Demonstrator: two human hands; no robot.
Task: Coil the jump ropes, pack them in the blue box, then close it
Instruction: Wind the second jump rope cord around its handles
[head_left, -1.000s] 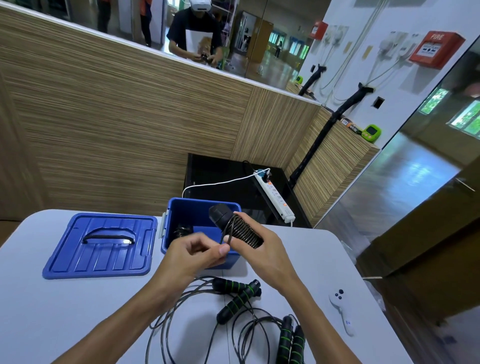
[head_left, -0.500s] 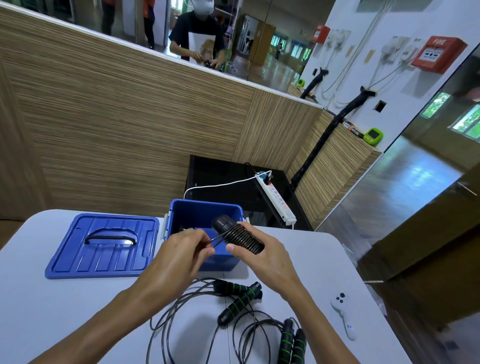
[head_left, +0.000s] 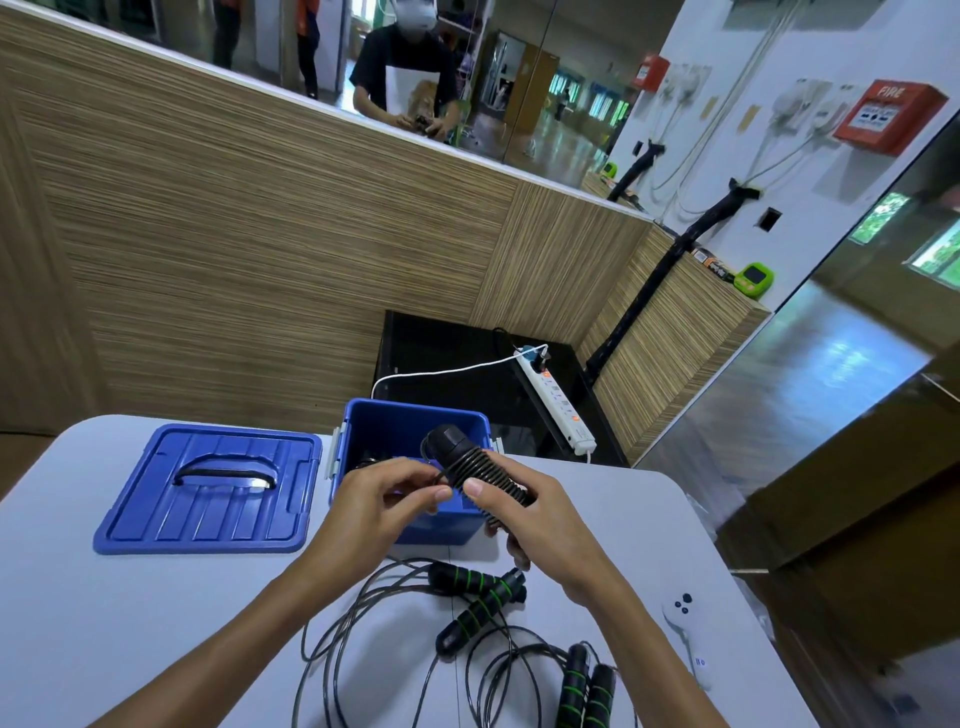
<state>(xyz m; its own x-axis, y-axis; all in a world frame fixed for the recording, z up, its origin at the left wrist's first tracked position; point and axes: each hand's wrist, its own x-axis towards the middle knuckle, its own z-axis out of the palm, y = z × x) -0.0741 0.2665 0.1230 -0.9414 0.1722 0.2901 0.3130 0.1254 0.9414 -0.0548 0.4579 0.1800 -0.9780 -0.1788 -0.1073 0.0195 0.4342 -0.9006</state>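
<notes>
Over the open blue box (head_left: 415, 525), the right hand (head_left: 545, 525) grips a rope-wound jump rope handle (head_left: 475, 467); the left hand (head_left: 379, 501) pinches its cord. Two uncoiled jump ropes (head_left: 478, 613) lie on the white bench (head_left: 130, 623), the lid (head_left: 208, 488) beside the box.

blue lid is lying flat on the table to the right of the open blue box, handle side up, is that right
Not quite. The head view shows the blue lid lying flat on the table, handle side up, to the left of the open blue box, not the right.
</notes>
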